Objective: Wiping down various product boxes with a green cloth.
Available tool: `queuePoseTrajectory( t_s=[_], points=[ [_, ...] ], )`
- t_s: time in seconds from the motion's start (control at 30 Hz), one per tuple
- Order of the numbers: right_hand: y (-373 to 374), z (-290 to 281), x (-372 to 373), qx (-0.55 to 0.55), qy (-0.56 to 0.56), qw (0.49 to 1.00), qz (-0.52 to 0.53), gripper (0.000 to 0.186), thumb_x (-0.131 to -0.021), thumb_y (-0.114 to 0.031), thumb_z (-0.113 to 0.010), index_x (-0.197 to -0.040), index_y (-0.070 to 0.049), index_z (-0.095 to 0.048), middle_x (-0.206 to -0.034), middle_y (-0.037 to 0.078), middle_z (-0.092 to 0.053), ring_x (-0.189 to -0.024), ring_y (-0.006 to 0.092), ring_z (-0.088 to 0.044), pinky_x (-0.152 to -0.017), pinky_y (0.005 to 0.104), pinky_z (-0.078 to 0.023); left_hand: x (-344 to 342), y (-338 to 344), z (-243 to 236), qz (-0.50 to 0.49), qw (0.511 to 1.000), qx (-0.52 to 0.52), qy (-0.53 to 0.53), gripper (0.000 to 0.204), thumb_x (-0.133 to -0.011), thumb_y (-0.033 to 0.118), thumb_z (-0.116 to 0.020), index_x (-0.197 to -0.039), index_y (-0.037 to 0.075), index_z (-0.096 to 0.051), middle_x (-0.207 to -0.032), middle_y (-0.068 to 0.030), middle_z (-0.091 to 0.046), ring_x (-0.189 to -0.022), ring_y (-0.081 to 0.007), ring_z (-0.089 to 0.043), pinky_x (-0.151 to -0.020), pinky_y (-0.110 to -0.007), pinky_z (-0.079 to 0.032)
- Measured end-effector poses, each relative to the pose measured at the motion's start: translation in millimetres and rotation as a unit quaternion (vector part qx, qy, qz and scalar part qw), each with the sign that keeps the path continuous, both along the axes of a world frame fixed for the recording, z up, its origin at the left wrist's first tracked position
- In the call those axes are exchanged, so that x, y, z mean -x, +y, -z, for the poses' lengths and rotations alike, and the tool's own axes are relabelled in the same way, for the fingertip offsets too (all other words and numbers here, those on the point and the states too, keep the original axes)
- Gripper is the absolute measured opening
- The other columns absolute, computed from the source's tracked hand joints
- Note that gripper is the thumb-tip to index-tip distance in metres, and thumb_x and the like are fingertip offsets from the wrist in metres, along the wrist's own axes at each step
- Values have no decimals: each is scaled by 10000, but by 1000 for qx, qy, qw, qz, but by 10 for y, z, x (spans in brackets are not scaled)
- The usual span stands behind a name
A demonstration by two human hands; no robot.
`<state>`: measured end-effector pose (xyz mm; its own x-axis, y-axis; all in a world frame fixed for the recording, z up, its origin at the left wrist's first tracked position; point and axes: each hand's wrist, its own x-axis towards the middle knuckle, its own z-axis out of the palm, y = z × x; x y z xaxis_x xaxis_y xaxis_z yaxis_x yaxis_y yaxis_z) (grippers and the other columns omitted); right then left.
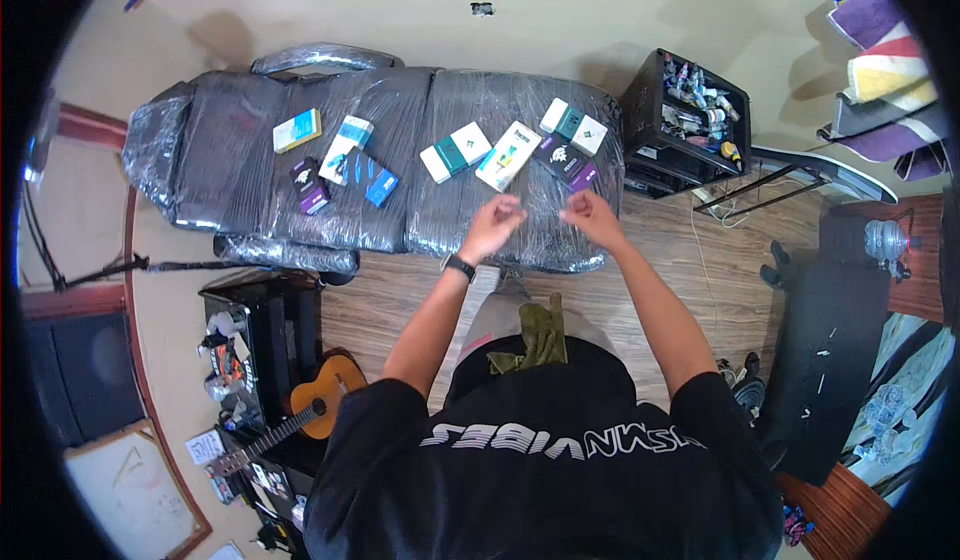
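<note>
White-lettered black shirt; left hand and right hand, each grip loosely parted, near printed boxes.

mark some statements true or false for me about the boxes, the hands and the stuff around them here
1. The black bench is wrapped in clear plastic. True.
2. The left hand is gripping a box. False: it holds no box.
3. The watch is on the right wrist. False: it is on the left wrist.
4. The boxes lie in two groups along the bench. True.
5. The guitar lies on the bench. False: it is off the bench, toward the picture's lower left.
6. An olive-green cloth shows at the waist. True.
</note>
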<state>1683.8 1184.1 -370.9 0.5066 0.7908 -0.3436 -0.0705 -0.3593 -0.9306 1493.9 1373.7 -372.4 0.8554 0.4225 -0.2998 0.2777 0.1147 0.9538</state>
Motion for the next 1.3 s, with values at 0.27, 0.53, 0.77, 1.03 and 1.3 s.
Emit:
queuePoseTrajectory(
  t_s=[0.27, 0.53, 0.77, 1.03, 1.3],
  points=[
    [832, 624, -780, 141, -116, 983, 23, 496, -787, -240, -855, -1159, -60, -580, -985, 133, -684, -928, 266, -675, -830, 392, -541, -1156, 636, 760, 7, 992, -118, 33, 346, -871, 177, -780, -1140, 38, -613, -961, -76, -697, -873, -140, -679, -806, -301, -546],
    [1047, 1267, -1020, 275, -280, 920, 21, 739, -726, -311, -860, -1300, -33, -486, -1296, 227, -543, -1245, 422, -528, -1027, 479, -461, -1272, 866, 1347, -28, 847, -468, 251, 629, -777, 42, -672, -1384, 30, -507, -1504, -310, -369, -1418, -502, -329, -1181, -517, -334],
    [751, 1413, -967, 394, -207, 895, 19, 963, -625, -486, -909, -1362, 8, -535, -1362, 236, -529, -1298, 406, -503, -1071, 446, -440, -1407, 652, 1182, -67, 856, -373, 351, 844, -687, 179, -865, -1397, 68, -422, -1381, -192, -473, -1255, -411, -464, -1013, -511, -448],
    [801, 1338, -813, 200, 42, 971, 127, 849, -756, -402, -875, -1372, 51, -506, -1260, 182, -643, -1122, 248, -638, -961, 363, -512, -997, 674, 1694, -158, 907, -235, 311, 819, -619, 260, -949, -1247, 36, -474, -1174, -184, -596, -1128, -381, -565, -942, -475, -481],
    [1123, 1359, -497, 148, 117, 971, 148, 719, -823, -403, -831, -1321, 35, -553, -1246, 171, -660, -1102, 226, -647, -949, 367, -506, -916, 623, 2283, -181, 964, 20, 194, 526, -848, 259, -767, -1221, -26, -530, -1180, -240, -644, -1117, -393, -615, -983, -454, -486]
  ],
)
